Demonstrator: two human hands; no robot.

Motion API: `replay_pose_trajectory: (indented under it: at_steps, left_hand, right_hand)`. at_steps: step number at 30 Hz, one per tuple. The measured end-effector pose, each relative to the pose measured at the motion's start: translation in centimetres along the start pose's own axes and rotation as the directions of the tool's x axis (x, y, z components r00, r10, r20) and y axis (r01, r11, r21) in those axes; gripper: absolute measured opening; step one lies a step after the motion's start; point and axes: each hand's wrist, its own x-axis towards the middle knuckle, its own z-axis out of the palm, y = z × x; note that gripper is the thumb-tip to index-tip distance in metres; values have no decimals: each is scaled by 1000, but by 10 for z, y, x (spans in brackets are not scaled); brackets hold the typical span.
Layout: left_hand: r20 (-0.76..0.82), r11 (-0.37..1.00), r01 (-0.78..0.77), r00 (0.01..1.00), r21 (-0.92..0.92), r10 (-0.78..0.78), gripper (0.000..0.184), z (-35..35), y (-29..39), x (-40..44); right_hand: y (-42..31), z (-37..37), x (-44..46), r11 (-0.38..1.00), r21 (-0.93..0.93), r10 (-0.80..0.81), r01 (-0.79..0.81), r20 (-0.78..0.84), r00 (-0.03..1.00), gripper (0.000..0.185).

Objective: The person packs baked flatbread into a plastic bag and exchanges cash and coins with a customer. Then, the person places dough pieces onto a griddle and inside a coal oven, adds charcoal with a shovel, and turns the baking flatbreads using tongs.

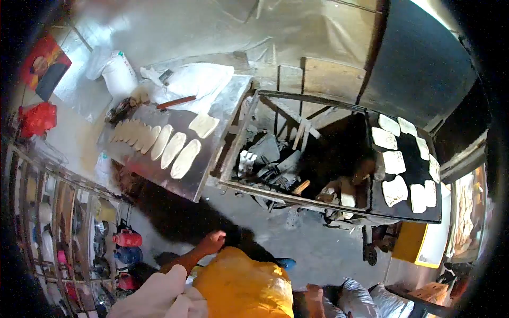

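My left hand (213,241) hangs in front of my yellow-clad body, its fingers curled in, with nothing visible in them. Low in the view, beside the yellow clothing, is my right hand (314,297), its fingers too unclear to make out. Both hands are apart from the work surfaces. Ahead on the left, a metal-topped table (159,169) bears a row of long oval dough pieces (185,159) and one squarish dough sheet (203,125). Several flat squarish breads (393,162) lie on the dark griddle plate (407,143) at right, some with browned spots.
Between table and griddle stands an open metal frame (275,193) with wood and debris inside. A wooden stick (176,102) and white cloth (204,79) lie at the table's back. Slatted shelving (63,212) is at left. Filled sacks (360,299) and a yellow box (411,241) are at lower right.
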Motion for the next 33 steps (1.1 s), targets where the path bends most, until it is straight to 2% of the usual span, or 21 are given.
replay_pose_trajectory:
  at_steps: [1, 4, 7, 8, 9, 10, 11, 12, 15, 16, 17, 18, 20, 22, 23, 25, 26, 27, 28, 29, 33]
  left_hand:
    - [-59, 985, -171, 984, -4, 170, 23, -19, 29, 3]
    - [-277, 882, -386, 846, 269, 455, 27, -82, 67, 33]
    - [-331, 831, -399, 781, 389, 530, 38, -163, 89, 69]
    - [-319, 809, -405, 769, 427, 554, 45, -186, 82, 90]
    - [-266, 739, -377, 762, 559, 590, 51, -211, 76, 106]
    - [-239, 731, -313, 805, 606, 542, 56, -229, 78, 119]
    - [-200, 701, -311, 814, 641, 545, 59, -249, 80, 136]
    - [-166, 664, -316, 814, 678, 556, 62, -266, 82, 155]
    - [-145, 631, -353, 787, 690, 599, 72, -290, 73, 202]
    - [-134, 633, -371, 786, 679, 604, 72, -295, 73, 211]
    - [-126, 644, -337, 818, 687, 562, 77, -298, 74, 218]
    - [-117, 652, -301, 848, 696, 517, 83, -299, 75, 224]
    - [-105, 694, -281, 883, 663, 457, 91, -293, 76, 230]
    - [-118, 736, -160, 943, 658, 311, 96, -290, 83, 233]
    - [-116, 734, -158, 944, 660, 308, 100, -289, 81, 237]
    - [-152, 724, -158, 927, 671, 342, 100, -290, 79, 226]
    - [-179, 709, -160, 908, 687, 378, 100, -291, 81, 219]
    - [-171, 670, -216, 870, 710, 462, 96, -293, 69, 207]
    - [-116, 695, -208, 914, 689, 389, 92, -289, 51, 197]
    - [-122, 681, -225, 899, 696, 421, 90, -289, 51, 197]
    - [-171, 691, -245, 863, 680, 475, 84, -290, 52, 193]
  right_hand:
    - [-1, 5, 1, 1000, -2, -3, 3, 6, 1000, 24]
    - [-4, 13, 8, 968, -201, 181, -147, 160, 970, 26]
    - [-27, 24, 18, 864, -422, 404, -274, 256, 878, 28]
    - [-41, 33, 24, 855, -429, 422, -290, 253, 871, 28]
    - [-57, 45, 34, 845, -446, 458, -293, 325, 827, 27]
    - [-73, 42, 24, 834, -473, 494, -284, 410, 767, 27]
    - [-107, 42, 14, 867, -466, 364, -178, 346, 864, 26]
    - [-135, 45, 19, 883, -448, 335, -140, 391, 857, 26]
    - [-225, 38, 34, 935, -351, 208, -44, 442, 873, 29]
    - [-267, 15, 42, 931, -360, 228, -61, 442, 867, 29]
    - [-308, -14, 52, 864, 124, 429, -488, 327, 842, 30]
    - [-331, -31, 55, 457, 596, 627, -660, 311, 714, 31]
    - [-342, -40, 55, 519, 509, 579, -686, 381, 721, 31]
    - [-359, -54, 63, 382, 425, 750, -821, 377, 544, 29]
    - [-362, -58, 66, 388, 426, 749, -817, 371, 550, 29]
    - [-362, -63, 70, 278, 487, 779, -828, 389, 491, 24]
    - [-328, -38, 59, 670, 333, 568, -664, 346, 747, 23]
    - [-289, -7, 44, 967, -10, 249, -255, 250, 936, 23]
    - [-251, 22, 29, 952, -290, -61, 98, 136, 989, 23]
    - [-253, 18, 48, 916, -327, 372, -233, 471, 800, 28]
    - [-268, 6, 79, 919, -364, 277, -152, 319, 906, 20]
